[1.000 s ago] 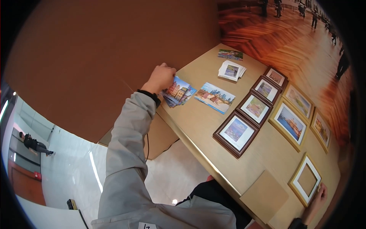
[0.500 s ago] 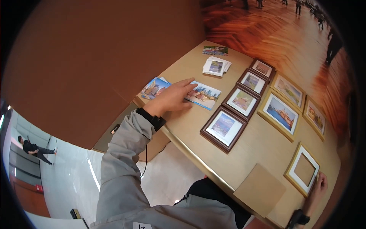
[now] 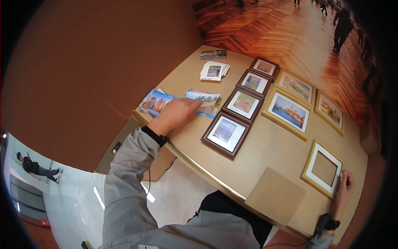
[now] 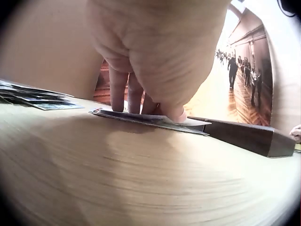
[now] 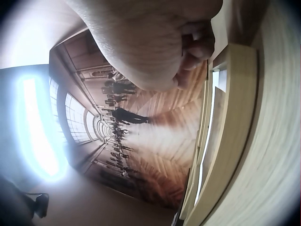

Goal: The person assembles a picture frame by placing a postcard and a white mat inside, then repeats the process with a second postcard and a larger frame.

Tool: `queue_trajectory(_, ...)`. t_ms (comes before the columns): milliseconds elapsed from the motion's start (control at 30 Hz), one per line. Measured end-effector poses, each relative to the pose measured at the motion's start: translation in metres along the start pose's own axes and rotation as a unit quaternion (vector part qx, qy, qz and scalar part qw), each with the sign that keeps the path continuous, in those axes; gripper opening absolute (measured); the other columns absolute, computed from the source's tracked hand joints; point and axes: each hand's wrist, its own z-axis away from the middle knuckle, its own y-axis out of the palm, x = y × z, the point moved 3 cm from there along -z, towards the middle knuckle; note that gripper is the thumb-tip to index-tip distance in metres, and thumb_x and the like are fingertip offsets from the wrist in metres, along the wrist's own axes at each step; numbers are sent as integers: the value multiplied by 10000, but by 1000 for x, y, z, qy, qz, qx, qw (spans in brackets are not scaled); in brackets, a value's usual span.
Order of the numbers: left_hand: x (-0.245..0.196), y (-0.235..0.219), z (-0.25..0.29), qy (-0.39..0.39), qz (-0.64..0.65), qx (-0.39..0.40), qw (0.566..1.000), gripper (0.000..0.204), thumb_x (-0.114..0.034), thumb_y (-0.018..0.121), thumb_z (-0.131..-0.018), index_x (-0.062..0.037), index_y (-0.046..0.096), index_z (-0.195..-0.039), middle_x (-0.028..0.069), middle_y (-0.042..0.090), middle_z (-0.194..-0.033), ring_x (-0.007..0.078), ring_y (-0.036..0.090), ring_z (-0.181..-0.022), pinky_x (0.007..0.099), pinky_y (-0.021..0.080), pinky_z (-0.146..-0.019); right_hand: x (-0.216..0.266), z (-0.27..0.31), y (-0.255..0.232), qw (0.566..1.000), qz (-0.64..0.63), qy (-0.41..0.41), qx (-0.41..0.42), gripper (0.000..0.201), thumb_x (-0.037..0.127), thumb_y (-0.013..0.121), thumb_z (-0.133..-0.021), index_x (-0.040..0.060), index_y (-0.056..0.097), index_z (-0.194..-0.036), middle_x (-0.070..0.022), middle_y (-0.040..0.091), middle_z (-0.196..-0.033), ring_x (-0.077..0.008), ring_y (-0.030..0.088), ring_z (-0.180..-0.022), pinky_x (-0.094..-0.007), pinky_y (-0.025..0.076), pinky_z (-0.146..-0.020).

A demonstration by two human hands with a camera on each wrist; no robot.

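Observation:
In the head view my left hand [image 3: 176, 114] is over a stack of city postcards [image 3: 213, 110], fingers pointing down. The left wrist view has the thumb at the near edge of the top postcard [image 4: 188, 121], which stands slightly raised between thumb and fingers. Left of that hand lies another pile of postcards [image 3: 154, 102], a row of colourful houses on top. My right hand [image 3: 345, 189] rests beside an empty gold picture frame [image 3: 309, 174] with a white mat. Its fingers are loosely curled next to the frame's edge in the right wrist view and hold nothing.
Several dark brown frames [image 3: 207, 140] with pictures form a row, with filled gold frames [image 3: 265, 112] to their right. A brown board [image 3: 275, 195] lies at the near table edge. White-bordered cards [image 3: 212, 78] and a single postcard [image 3: 213, 54] lie farther back.
My left hand has moved right from the house postcards to the city postcards and now pinches the top one there. The right hand stays beside the empty gold frame.

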Motion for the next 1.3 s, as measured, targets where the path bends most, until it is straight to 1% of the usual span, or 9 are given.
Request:
queue_trajectory(67,-1,-7,-4,-41,-47,44,997,248,-120,736,-921,-51,722,-1159,125,756,-1079,353,716,-932,435,583,-783,0,-1,-2,1000,20,-4,21,263,218,594,-1111,-8,703,-1031,13,649,-939,-59,534,-870,-241,439,-800)
queue_trajectory(233,-13,-65,-32,-19,-53,-427,902,187,-66,779,-887,-60,730,-1067,93,745,-945,280,693,-780,371,554,-719,16,5,3,1000,4,14,13,265,212,602,-1105,-24,701,-1035,13,647,-935,-65,540,-869,-244,443,-800)
queue_trajectory(300,-23,-63,-44,-52,111,-436,891,162,-71,804,-908,-49,730,-1050,43,748,-932,169,678,-765,308,537,-713,18,7,3,1000,16,18,-2,262,205,603,-1103,-29,701,-1037,14,645,-933,-65,540,-868,-243,443,-797)
queue_trajectory(367,-62,-61,-56,-245,565,-322,719,175,-62,770,-946,-20,719,-1109,39,751,-959,119,682,-786,265,553,-703,21,7,5,999,44,7,1,251,194,604,-1098,-30,699,-1036,16,641,-930,-66,540,-873,-241,443,-798)
queue_trajectory(433,-115,-59,-71,-217,689,-273,635,245,-73,752,-974,6,685,-1196,73,759,-1065,125,728,-882,269,621,-745,29,10,11,999,49,7,-13,229,170,615,-1087,-30,711,-1031,14,640,-915,-69,543,-869,-240,446,-795)
queue_trajectory(867,-330,1,-123,-196,854,112,468,309,-44,659,-1028,32,609,-1323,120,724,-1212,201,738,-1031,342,665,-871,66,35,49,969,-145,-40,198,173,138,664,-1049,-24,720,-1072,-1,660,-840,-71,596,-761,-246,478,-660)
queue_trajectory(1133,-340,17,-115,-187,809,220,512,332,-46,681,-1021,49,609,-1331,148,712,-1239,189,724,-1053,331,636,-929,52,33,40,968,-171,120,142,128,139,650,-1071,26,653,-1010,45,612,-797,-18,551,-633,-191,438,-570)
queue_trajectory(1200,-331,19,-118,-44,691,124,711,360,-61,751,-967,9,656,-1307,132,721,-1255,230,713,-1103,348,597,-968,47,19,20,984,-139,94,57,161,195,610,-1098,58,642,-1020,58,575,-772,-14,495,-625,-191,399,-567)
queue_trajectory(1300,-328,12,-126,139,470,45,870,400,-74,808,-887,-34,695,-1269,128,711,-1274,306,687,-1146,373,566,-995,18,1,-3,989,-129,70,-11,232,260,558,-1124,82,628,-993,68,544,-760,-13,438,-636,-190,359,-576)
